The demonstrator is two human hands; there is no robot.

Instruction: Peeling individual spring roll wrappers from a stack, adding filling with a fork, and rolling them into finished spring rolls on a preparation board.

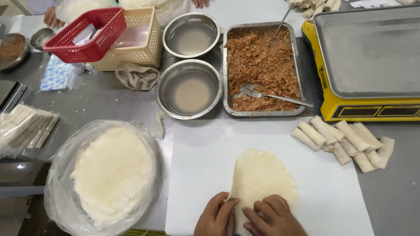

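A: What do I have under the hands?

B: I see 1 round, pale wrapper [262, 179] lying flat on the white board [201, 175]. My left hand [217, 217] and right hand [273, 217] both press its near edge with fingers flat, gripping nothing.

A: And around it?

B: The grey metal counter [109, 100] carries a tray of reddish filling [262, 65] with a fork [271, 95], 2 bowls of cloudy water [189, 89], finished rolls [345, 140] and a bagged wrapper stack [111, 175].
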